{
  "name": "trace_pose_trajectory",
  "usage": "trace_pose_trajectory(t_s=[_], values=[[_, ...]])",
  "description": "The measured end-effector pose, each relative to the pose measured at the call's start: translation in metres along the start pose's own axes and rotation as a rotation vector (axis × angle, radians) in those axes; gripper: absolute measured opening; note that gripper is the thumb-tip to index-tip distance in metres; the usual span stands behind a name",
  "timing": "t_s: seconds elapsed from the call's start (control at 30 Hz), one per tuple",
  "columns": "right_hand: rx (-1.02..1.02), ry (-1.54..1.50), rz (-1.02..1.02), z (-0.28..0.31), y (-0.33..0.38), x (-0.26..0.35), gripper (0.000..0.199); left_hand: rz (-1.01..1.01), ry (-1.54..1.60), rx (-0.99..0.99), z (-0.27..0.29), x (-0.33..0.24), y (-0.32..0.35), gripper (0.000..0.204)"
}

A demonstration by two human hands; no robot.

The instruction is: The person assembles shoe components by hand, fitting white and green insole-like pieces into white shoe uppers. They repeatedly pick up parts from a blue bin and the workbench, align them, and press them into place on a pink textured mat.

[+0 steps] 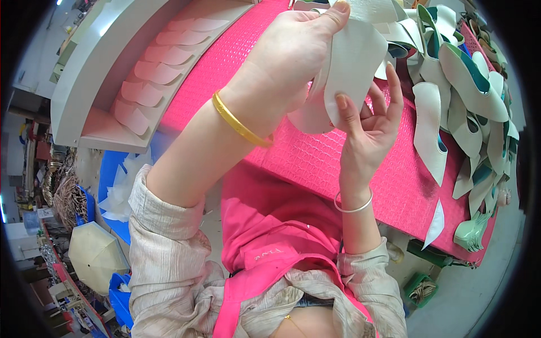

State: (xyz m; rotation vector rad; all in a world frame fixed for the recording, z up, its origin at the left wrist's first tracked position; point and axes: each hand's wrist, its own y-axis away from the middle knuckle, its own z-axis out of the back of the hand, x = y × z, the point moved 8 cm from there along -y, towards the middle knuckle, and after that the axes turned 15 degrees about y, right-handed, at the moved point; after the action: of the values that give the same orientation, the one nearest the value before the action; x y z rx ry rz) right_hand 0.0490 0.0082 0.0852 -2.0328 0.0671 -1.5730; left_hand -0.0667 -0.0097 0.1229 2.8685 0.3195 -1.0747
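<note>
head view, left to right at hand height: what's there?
Grey shelf with pink cut pieces → left hand → white cut piece held by both hands → right hand → pile of white-and-teal shoe uppers.

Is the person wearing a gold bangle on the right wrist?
No, the gold bangle sits on the left wrist, while the right hand has a thin silver bangle at its wrist.

Beyond the hands, a pink textured table cover. To their right, a heap of white and teal cut shoe pieces. To their left, a grey tray lined with pale pink insole pieces. Lower left, a blue bin with white scraps, then a folded cream umbrella. Lower right, a small green basket.
</note>
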Motion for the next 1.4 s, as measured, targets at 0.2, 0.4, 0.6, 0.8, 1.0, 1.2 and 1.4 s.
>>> trace_pose_trajectory(t_s=[0.2,0.4,0.6,0.8,1.0,1.2,1.4], values=[[0.062,0.503,-0.047,0.005,-0.006,-0.044,0.022,-0.146,0.0,-0.147,-0.017,-0.03,0.0,0.037],[0.123,0.713,0.252,-0.001,0.002,-0.055,0.032,-0.264,-0.587,0.198,-0.021,-0.033,-0.027,0.026],[0.036,-0.027,-0.262,0.072,-0.044,-0.041,0.016,-0.605,-1.251,0.331,0.019,0.053,-0.01,0.014],[0.078,0.002,-0.021,0.077,0.017,-0.01,0.021,-0.429,-1.097,0.275,0.061,0.098,0.015,0.021],[0.099,0.331,-0.218,0.072,-0.037,-0.04,0.016,-0.265,-1.057,0.318,0.075,0.11,0.031,0.02],[0.197,0.233,-0.389,0.054,-0.038,-0.09,0.016,-0.298,-0.916,0.344,0.072,0.105,0.044,0.025],[0.212,0.28,-0.4,0.049,-0.016,-0.092,0.015,-0.073,-0.813,0.24,0.095,0.11,0.054,0.029]])
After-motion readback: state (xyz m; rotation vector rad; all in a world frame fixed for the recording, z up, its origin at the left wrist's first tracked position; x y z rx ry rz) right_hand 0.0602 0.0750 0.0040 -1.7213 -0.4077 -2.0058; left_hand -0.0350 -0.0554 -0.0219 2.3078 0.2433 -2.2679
